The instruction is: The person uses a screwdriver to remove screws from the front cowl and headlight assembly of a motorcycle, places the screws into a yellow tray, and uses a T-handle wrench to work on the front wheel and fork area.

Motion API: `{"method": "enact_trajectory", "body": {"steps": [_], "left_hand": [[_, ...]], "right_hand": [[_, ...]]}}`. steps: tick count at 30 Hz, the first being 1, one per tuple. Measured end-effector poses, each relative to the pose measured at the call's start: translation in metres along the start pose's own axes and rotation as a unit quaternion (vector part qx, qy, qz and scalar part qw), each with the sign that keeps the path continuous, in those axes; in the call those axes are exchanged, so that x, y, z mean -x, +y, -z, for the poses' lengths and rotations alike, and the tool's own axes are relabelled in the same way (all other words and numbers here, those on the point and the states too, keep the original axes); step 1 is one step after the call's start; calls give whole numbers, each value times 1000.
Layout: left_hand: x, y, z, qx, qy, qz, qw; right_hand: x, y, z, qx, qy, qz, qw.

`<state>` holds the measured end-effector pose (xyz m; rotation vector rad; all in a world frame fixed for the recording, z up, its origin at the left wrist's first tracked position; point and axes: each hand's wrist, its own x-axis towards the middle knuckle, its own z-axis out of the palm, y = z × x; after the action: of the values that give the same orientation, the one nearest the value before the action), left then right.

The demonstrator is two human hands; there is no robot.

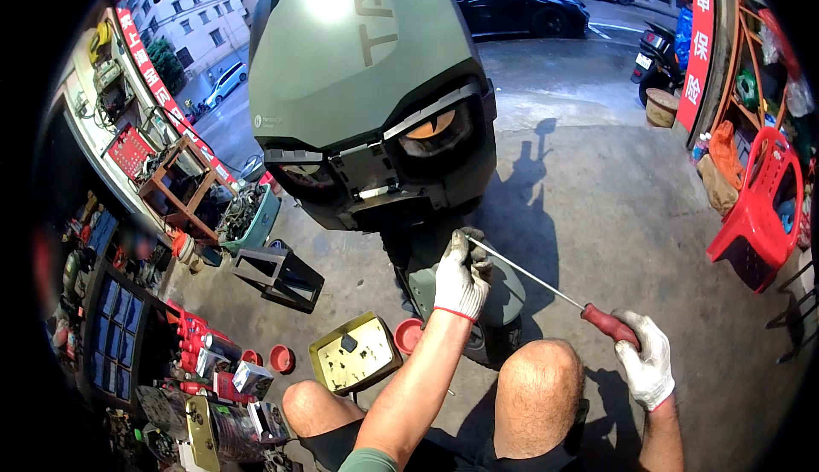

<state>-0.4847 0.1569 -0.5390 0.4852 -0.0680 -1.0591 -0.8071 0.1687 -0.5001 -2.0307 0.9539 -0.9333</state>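
My right hand, in a white work glove, grips the red handle of a long screwdriver. Its thin metal shaft angles up and left to my left hand, also gloved, whose fingers are pinched at the tip; whatever small thing is between them is too hidden to make out. Just behind that hand stands an olive-green scooter front body, with dark openings, orange-tinted lamp parts and a dark lower section. Below lie a yellow tray with small dark pieces and a red bowl, partly behind my left forearm.
At left are a black angular stand, a teal tub of parts, a wooden rack and cluttered tools. At right stand a red plastic chair, shelving and a planter. Cars and a scooter are outside.
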Motion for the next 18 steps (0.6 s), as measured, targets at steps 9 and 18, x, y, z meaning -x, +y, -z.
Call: {"method": "enact_trajectory", "body": {"steps": [9,18], "left_hand": [[-18,11,-14,97,45,20,994],[-26,21,-13,165,39,19,985]], "right_hand": [[-21,-33,-7,-76,35,-30,996],[-49,-62,-3,71,38,103,991]]}}
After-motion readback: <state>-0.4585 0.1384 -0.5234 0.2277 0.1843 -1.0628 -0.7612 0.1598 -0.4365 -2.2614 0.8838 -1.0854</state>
